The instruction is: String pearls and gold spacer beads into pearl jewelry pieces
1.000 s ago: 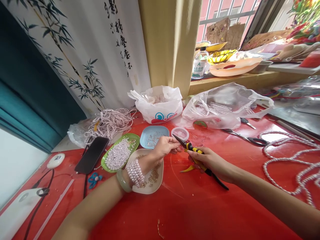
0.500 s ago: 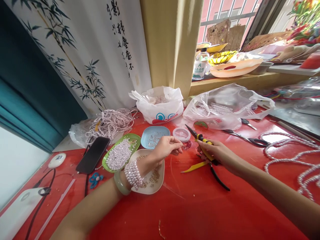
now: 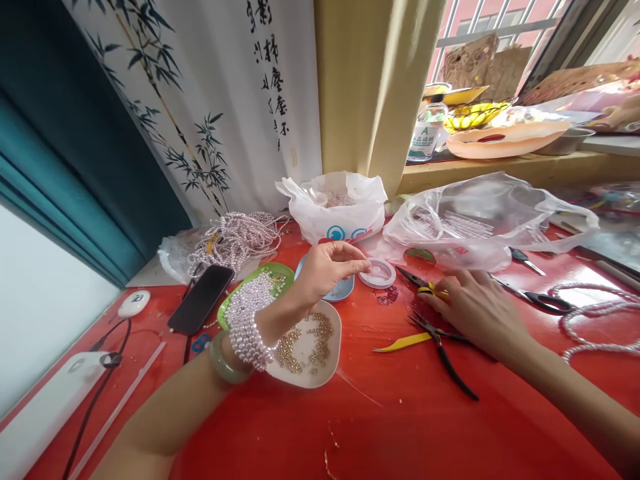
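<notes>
My left hand (image 3: 334, 268) is raised above the blue dish (image 3: 343, 291), thumb and forefinger pinched together. Whatever is between those fingertips is too small to make out. A pearl bead bracelet (image 3: 251, 339) and a pale green bangle (image 3: 227, 360) circle that wrist. Low over the table at right, my right hand (image 3: 475, 307) has its fingers around the yellow handles of long-nosed pliers (image 3: 411, 276), whose jaws point left. Just below lies a second pair of pliers (image 3: 440, 343) with black handles, beside a yellow pointed tool (image 3: 405, 343).
Gold beads lie in a white dish (image 3: 305, 379), pearl beads in a green dish (image 3: 286, 272). A round clear container (image 3: 379, 274) sits near the plastic bags (image 3: 335, 213). Scissors (image 3: 543, 301) and bead strands (image 3: 590, 340) lie right; a phone (image 3: 203, 300) lies left.
My right hand has lowered the long-nosed pliers to the table and turned palm down. My left hand has risen slightly, still pinched. The view has shifted, moving the scene rightward.
</notes>
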{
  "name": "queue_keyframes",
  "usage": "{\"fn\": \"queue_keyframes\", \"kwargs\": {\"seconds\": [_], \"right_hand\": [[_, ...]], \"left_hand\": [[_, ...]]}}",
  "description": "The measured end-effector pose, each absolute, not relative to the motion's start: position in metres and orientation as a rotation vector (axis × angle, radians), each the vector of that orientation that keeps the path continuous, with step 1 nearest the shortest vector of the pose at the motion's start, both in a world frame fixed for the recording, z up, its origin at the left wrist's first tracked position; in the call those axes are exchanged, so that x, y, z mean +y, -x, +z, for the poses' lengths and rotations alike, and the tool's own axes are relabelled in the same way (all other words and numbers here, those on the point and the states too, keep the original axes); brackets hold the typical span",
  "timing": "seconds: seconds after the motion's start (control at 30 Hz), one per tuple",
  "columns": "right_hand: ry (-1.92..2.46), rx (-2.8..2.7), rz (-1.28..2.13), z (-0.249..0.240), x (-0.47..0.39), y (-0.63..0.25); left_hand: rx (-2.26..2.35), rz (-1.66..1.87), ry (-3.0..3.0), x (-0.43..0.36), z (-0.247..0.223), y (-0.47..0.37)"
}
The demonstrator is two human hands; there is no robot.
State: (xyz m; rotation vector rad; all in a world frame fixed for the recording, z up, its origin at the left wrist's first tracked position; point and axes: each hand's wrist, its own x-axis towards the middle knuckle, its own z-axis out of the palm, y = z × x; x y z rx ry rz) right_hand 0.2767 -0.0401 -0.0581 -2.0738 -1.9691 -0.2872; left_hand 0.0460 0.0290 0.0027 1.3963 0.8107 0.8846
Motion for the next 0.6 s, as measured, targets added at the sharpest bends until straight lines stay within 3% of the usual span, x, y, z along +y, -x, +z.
{"fn": "queue_keyframes", "kwargs": {"seconds": [0.07, 0.17, 0.27, 0.4, 0.6], "right_hand": [[1.929, -1.812, -0.092, -0.041, -0.040, -0.255], [1.578, -1.591, 0.776, -0.015, -0.038, -0.216], [1.274, -1.372, 1.223, -0.002, -0.030, -0.184], [1.218, -1.296, 1.278, -0.004, -0.015, -0.166], [1.380, -1.790, 0.988, -0.013, -0.003, -0.165]], "left_hand": [[0.832, 0.917, -1.399, 0.031, 0.000, -0.044], [0.816, 0.929, -1.442, 0.033, -0.005, -0.042], [0.772, 0.949, -1.456, 0.036, -0.009, -0.037], [0.788, 0.987, -1.468, 0.041, -0.008, -0.021], [0.910, 0.832, -1.690, 0.051, -0.007, 0.016]]}}
